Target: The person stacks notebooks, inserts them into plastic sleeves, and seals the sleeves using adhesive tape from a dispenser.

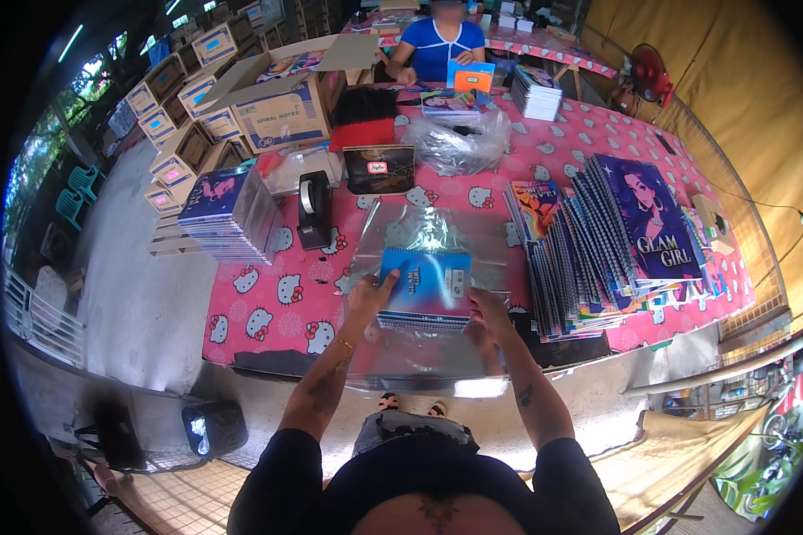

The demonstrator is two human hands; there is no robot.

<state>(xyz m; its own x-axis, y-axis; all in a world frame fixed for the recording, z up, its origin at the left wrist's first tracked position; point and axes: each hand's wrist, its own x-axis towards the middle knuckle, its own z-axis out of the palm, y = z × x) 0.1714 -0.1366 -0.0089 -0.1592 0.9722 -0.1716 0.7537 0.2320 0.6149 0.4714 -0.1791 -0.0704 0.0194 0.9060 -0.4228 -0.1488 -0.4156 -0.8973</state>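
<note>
A short stack of blue spiral notebooks (426, 283) lies in front of me on a clear plastic sheet or bag (410, 352). My left hand (372, 292) is closed on the stack's left side, thumb over the top cover. At the right edge, my right hand (488, 310) has its fingers curled against the stack; whether they also pinch the plastic cannot be made out. To the right stand tall leaning piles of spiral notebooks (580, 254), with a purple-covered notebook (649, 218) on top. A neat notebook stack (227, 218) rises at the left.
A black tape dispenser (314, 210), a dark box (379, 169) and a bundle of clear plastic (459, 143) lie on the pink patterned table (268, 312). Cardboard boxes (281, 116) stand at back left. Across the table sits a person in blue (442, 40) holding a notebook.
</note>
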